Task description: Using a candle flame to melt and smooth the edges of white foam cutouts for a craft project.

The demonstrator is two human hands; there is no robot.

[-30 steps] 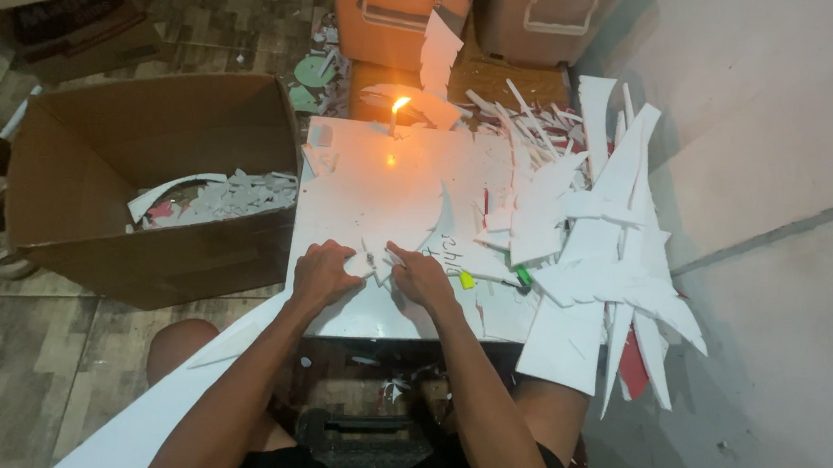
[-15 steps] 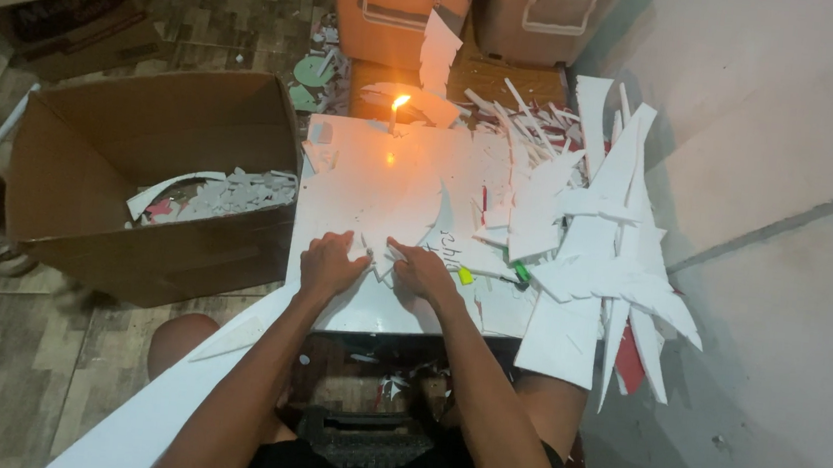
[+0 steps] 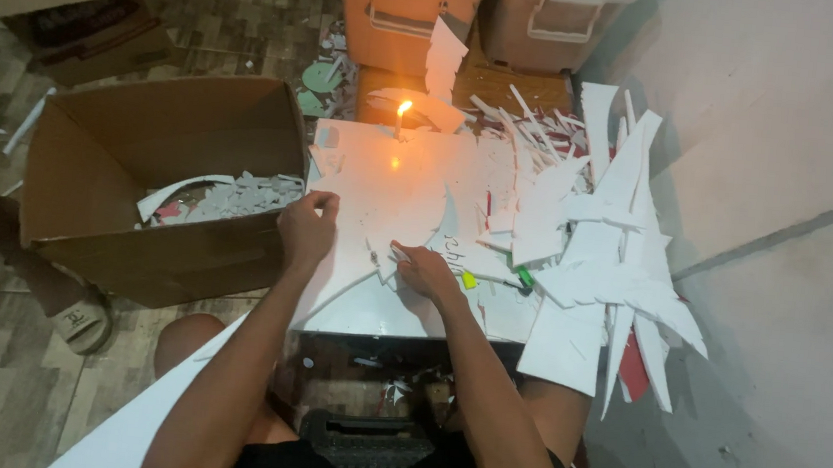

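My left hand (image 3: 306, 229) pinches the white sheet (image 3: 380, 196) flat on the tabletop (image 3: 400, 313), right hand (image 3: 426, 268) fingers curled on its cut edge; offcuts (image 3: 598, 230) piled right, cutting apparently unfinished.

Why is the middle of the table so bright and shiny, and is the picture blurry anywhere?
In the head view, the lit candle throws a warm glow and a small orange reflection onto the white board; the floor corners stay dim; the left hand and right hand look sharp enough, with soft shadows beside the white scraps.
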